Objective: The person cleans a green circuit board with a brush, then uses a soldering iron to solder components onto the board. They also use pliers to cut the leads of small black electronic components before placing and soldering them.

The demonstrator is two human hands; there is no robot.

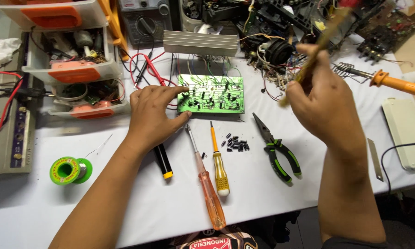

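Already many dark components stand on the green circuit board (212, 93), while a loose pile of small black parts (235, 143) waits on the worktop (138, 203) just below it. Left hand (151, 115) lies flat, fingers spread, steadying the board's corner. Right hand (325, 99) is raised, closed around a blurred brush (313, 50).

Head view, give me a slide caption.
Left hand steadies a green circuit board; right hand lifts a blurred tan brush.

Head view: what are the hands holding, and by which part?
The right hand grips a blurred brush-like tool around its lower handle. The left hand holds nothing; its fingers rest on the green circuit board edge.
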